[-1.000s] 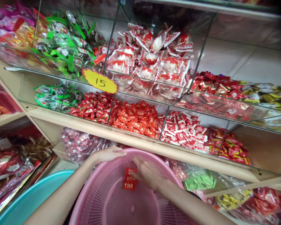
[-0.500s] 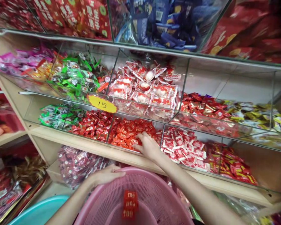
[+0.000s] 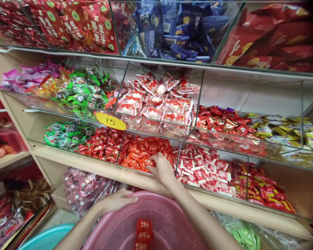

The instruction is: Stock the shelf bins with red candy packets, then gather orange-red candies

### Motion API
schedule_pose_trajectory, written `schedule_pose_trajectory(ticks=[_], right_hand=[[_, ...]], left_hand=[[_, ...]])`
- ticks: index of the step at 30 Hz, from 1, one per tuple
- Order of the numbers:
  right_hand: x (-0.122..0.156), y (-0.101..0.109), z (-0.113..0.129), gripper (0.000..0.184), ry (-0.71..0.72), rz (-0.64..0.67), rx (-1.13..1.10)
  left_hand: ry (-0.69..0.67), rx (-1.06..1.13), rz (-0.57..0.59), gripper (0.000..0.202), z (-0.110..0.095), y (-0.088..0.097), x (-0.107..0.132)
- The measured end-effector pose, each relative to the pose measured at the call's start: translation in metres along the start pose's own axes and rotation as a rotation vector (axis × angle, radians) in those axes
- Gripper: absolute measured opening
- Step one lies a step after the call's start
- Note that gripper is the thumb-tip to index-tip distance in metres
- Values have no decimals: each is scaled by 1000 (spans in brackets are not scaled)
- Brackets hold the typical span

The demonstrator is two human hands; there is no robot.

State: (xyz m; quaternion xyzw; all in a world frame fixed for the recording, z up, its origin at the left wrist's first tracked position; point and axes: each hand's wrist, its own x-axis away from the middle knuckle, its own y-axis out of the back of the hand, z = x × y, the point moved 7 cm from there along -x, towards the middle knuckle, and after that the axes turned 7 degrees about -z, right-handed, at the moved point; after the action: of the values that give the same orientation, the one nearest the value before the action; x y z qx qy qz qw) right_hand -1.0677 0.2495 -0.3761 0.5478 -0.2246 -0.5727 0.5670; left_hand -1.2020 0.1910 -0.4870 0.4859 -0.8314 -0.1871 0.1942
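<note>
Red packets lie in our near basket, most yet in the far pile; our left hand clasps the rim; whether our right hand pinches any, we cannot tell.

The wooden shelf crosses the frame's middle. From left to right, it carries green sweets, red sweets, orange sweets, pink sweets and red-yellow sweets.

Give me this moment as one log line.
left hand: on pink basket rim; right hand: at piled orange-red sweets; red packets: inside basket
</note>
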Motion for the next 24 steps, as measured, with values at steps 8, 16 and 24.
schedule_pose_trajectory(ticks=[8,16,24], right_hand=[[10,13,3,26,51,-190,-249],[43,35,12,26,142,-340,-604],[107,-41,24,28,286,283,-512]], left_hand=[[38,92,46,48,-1,-3,3],[84,134,71,47,1,-5,3],[31,61,53,43,3,-4,-1]])
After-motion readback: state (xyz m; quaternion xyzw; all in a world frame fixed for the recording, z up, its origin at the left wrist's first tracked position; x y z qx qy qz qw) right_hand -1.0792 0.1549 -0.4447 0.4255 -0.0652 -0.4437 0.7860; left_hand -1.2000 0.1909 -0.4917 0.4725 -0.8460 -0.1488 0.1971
